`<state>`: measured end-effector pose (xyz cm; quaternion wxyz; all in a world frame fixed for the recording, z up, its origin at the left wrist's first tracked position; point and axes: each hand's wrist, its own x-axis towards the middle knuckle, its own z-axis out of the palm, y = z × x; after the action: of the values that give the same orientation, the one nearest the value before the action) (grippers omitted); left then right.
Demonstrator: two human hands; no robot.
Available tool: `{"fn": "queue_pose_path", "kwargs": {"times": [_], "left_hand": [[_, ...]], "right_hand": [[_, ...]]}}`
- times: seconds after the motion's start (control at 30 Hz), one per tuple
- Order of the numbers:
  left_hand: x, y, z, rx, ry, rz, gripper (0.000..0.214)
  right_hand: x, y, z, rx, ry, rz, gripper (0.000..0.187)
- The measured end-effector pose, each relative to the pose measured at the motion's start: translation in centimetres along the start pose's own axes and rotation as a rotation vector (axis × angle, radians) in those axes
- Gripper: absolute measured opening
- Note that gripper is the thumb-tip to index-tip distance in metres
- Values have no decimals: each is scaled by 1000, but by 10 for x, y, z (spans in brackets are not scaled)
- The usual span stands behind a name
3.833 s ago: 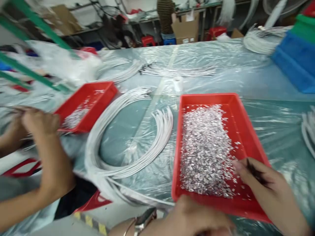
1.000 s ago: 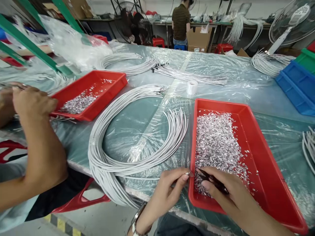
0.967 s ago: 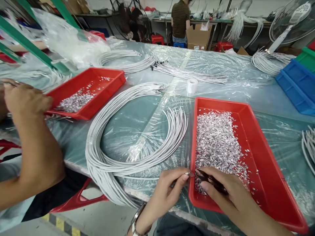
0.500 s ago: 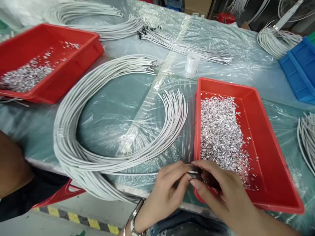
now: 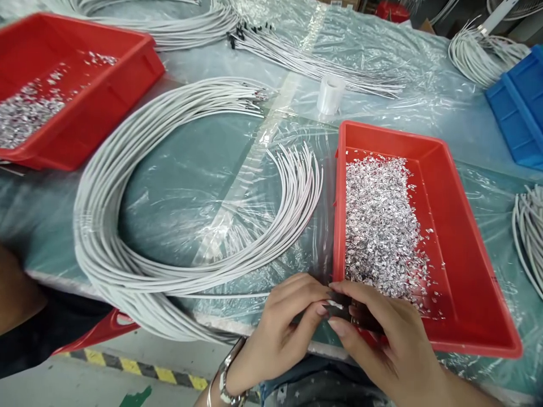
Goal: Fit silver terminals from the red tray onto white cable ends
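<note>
1. While the left hand (image 5: 288,325) pinches thumb against forefinger, a single white cable (image 5: 229,296) runs in to it from the left and seems to be what it grips; its remaining fingers are curled.
2. The right hand (image 5: 388,333) is partly closed around a dark hand tool (image 5: 338,311), whose two tips stand slightly apart, pointing at the left fingertips. The tool lies at the near left corner of the right-hand red tray (image 5: 460,271), in front of the heap of small silvery pieces (image 5: 377,220).
3. Step in hand (judged): a cable end and the tool's tips are being brought together, probably with one silvery piece between them.
4. Next move (judged): it calls for a steady left pinch, alignment of the end between the tips, then an even squeeze from the right hand.
5. Beyond the left hand lies the large coil of white cables (image 5: 99,209), its near ends fanned out beside the tray.
6. Hidden or uncertain: the tool's handles are covered by the right palm; the bright speck between the tips is too small to identify; the cable passes out of sight behind the left hand; the left-hand red tray (image 5: 106,107) and a neighbouring person's arm (image 5: 14,294) are cut off by the frame.
</note>
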<state>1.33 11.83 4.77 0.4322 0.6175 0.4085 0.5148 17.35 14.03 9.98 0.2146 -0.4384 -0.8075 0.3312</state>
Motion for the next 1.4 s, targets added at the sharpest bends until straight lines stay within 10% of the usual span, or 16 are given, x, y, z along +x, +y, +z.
{"fn": "queue_pose_path", "kwargs": {"times": [1.4], "left_hand": [[-1,0,1,-19,117,40,14]], "right_hand": [[-10,6,-8,83,-33,117,19]]}}
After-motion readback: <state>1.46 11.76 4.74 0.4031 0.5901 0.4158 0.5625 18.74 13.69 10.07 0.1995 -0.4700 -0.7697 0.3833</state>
